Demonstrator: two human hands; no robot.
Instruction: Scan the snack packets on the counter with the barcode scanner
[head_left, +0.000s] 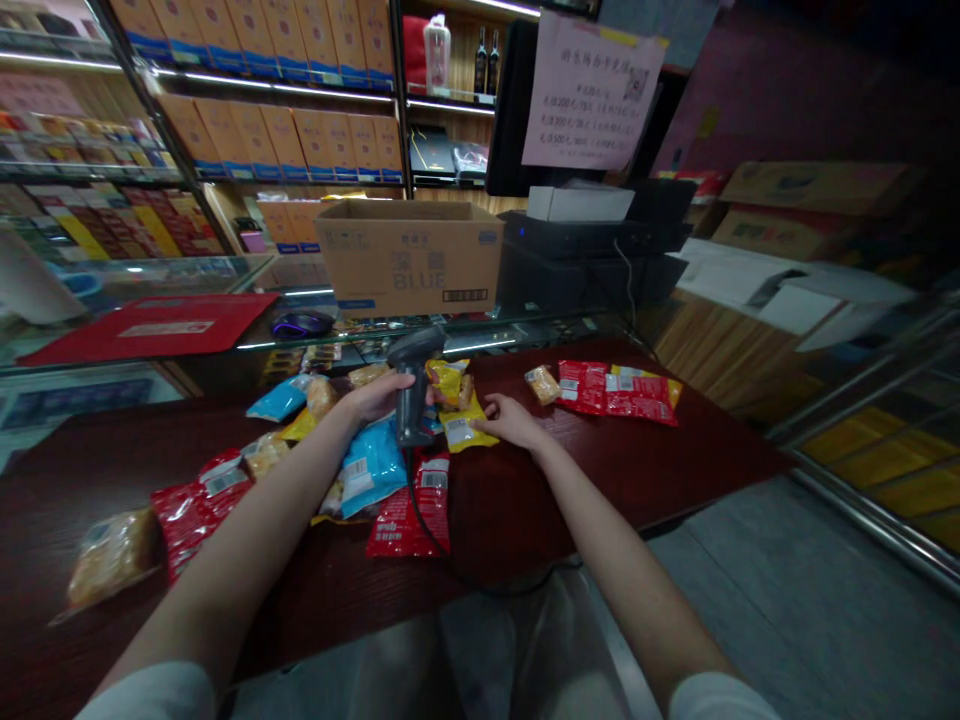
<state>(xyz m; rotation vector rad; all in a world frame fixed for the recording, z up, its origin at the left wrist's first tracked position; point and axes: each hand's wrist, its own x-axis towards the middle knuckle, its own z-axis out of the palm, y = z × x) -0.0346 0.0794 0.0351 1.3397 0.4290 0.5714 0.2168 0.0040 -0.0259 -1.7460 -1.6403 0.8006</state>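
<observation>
My left hand (382,393) is closed around the handle of a black barcode scanner (412,395), held upright over the packets with its cable trailing down. My right hand (510,420) has its fingers on the edge of a yellow snack packet (465,430), which shows a white barcode label. Below the scanner lie a blue snack packet (373,465) and a red snack packet (412,510). Left of them, partly behind my left forearm, are another red packet (199,505), a second blue packet (277,400) and a clear-wrapped bread (116,555).
On the right of the dark wooden table (600,480) lie red packets (619,390) and a small wrapped bread (542,384). A cardboard box (409,260), a mouse (301,323) and a red folder (161,328) stand on the glass counter behind. A monitor (514,110) rises at the back.
</observation>
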